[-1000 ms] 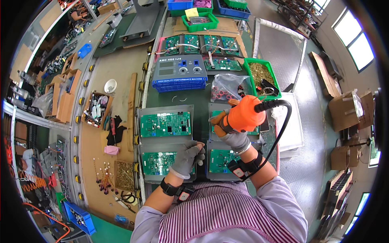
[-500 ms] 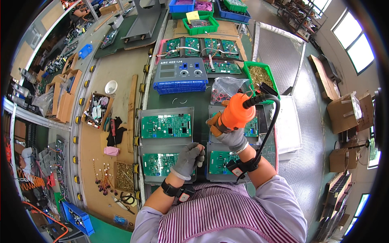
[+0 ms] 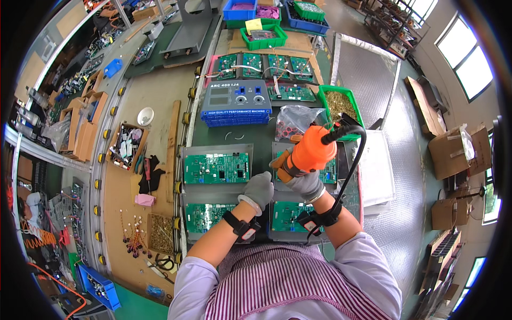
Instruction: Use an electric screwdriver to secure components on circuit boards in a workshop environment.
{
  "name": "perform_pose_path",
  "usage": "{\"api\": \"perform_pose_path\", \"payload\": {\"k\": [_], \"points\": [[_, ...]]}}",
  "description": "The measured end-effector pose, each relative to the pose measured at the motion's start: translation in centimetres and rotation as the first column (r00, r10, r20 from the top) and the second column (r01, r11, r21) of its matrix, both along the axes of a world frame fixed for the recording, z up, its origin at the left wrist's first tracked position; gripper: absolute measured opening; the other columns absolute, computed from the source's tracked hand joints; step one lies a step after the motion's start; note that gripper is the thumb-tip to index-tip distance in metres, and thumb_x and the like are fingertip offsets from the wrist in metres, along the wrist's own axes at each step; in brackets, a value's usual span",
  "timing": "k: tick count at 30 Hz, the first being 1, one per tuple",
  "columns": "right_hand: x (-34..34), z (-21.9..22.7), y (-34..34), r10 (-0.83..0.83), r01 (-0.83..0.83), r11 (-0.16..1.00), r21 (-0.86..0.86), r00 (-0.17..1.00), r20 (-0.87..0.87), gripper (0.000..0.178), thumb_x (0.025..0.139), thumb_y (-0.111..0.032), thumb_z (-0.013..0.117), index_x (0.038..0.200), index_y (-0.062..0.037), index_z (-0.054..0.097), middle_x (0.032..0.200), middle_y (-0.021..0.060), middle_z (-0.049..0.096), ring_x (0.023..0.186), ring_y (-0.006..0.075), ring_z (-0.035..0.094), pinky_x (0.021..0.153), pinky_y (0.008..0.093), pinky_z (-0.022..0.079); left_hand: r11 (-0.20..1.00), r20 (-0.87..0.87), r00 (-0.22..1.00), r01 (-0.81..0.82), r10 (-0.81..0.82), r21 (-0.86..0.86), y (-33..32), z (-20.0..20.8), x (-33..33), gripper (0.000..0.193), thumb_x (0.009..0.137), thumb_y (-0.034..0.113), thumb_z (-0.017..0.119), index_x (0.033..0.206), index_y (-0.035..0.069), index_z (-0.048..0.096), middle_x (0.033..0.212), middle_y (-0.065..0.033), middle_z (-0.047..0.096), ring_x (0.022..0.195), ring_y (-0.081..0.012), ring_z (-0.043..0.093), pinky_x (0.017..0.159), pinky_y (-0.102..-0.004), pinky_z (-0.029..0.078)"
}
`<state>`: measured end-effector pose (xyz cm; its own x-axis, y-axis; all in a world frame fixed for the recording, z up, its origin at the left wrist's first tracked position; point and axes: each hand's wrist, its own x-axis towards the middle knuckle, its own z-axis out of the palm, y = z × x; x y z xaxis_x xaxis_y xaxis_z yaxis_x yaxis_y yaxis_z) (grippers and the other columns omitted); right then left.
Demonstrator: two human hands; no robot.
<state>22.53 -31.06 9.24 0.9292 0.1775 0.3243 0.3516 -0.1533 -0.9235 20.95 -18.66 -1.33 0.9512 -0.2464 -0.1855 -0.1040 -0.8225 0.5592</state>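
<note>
My right hand (image 3: 305, 186), in a grey and tan glove, is wrapped round an orange power screwdriver (image 3: 313, 149) with a black cable (image 3: 356, 165). The screwdriver is tilted over the far right circuit board (image 3: 329, 172), hiding much of it; its tip does not show. My gloved left hand (image 3: 260, 190) is closed just left of the screwdriver, its fingertips turned away, so what it pinches is hidden. Beside it lies the far left green board (image 3: 217, 168) on a grey panel (image 3: 216, 188). The near left board (image 3: 205, 217) and near right board (image 3: 288, 214) lie closer to me.
Beyond the boards stand a stack of blue-grey front panels (image 3: 236, 102), a clear bag of red parts (image 3: 296, 122) and a green bin of screws (image 3: 341, 104). To the left, a roller track (image 3: 177, 186) borders a bench with a parts box (image 3: 128, 146), pliers and scissors.
My left hand has moved right and away from me, from over the near left board to beside the screwdriver. My right hand keeps its grip, with the screwdriver slightly lower.
</note>
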Motion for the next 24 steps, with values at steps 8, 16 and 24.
{"api": "perform_pose_path", "payload": {"k": [8, 16, 24], "points": [[0.0, -1.3, -0.2, 0.149, -0.116, 0.979, -0.168, 0.969, 0.197, 0.029, 0.062, -0.007, 0.060, 0.089, -0.0043, 0.051, 0.080, 0.0051, 0.058, 0.074, 0.0165, 0.057, 0.078, 0.0294, 0.043, 0.940, 0.074, 0.997, 0.039, -0.015, -0.340, 0.2, -7.9, 1.6, 0.022, 0.076, 0.019, 0.056, 0.088, 0.001, 0.059, 0.078, -0.0160, 0.062, 0.074, -0.0282, 0.061, 0.065, -0.0372, 0.049], [0.8, -1.0, -0.3, 0.073, -0.072, 0.997, -0.006, 0.997, 0.028, 0.036, 0.060, -0.012, 0.068, 0.092, -0.0032, 0.055, 0.086, 0.0077, 0.060, 0.077, 0.0200, 0.060, 0.070, 0.0295, 0.047, 0.964, 0.179, 0.953, 0.258, -0.244, -0.059, 0.3, -4.9, 1.6, 0.015, 0.071, 0.015, 0.059, 0.073, 0.000, 0.060, 0.063, -0.0149, 0.061, 0.064, -0.0261, 0.062, 0.060, -0.0342, 0.050], [0.7, -1.8, -2.2, 0.190, -0.187, 0.980, -0.063, 0.981, 0.041, 0.031, 0.064, 0.001, 0.055, 0.093, -0.0014, 0.045, 0.075, 0.0055, 0.056, 0.076, 0.0174, 0.059, 0.075, 0.0284, 0.047, 0.958, -0.321, 0.946, -0.126, 0.038, -0.259, -0.6, 1.9, 1.6, 0.011, 0.072, 0.009, 0.052, 0.072, -0.001, 0.057, 0.057, -0.0123, 0.058, 0.047, -0.0217, 0.059, 0.047, -0.0311, 0.049]]}}
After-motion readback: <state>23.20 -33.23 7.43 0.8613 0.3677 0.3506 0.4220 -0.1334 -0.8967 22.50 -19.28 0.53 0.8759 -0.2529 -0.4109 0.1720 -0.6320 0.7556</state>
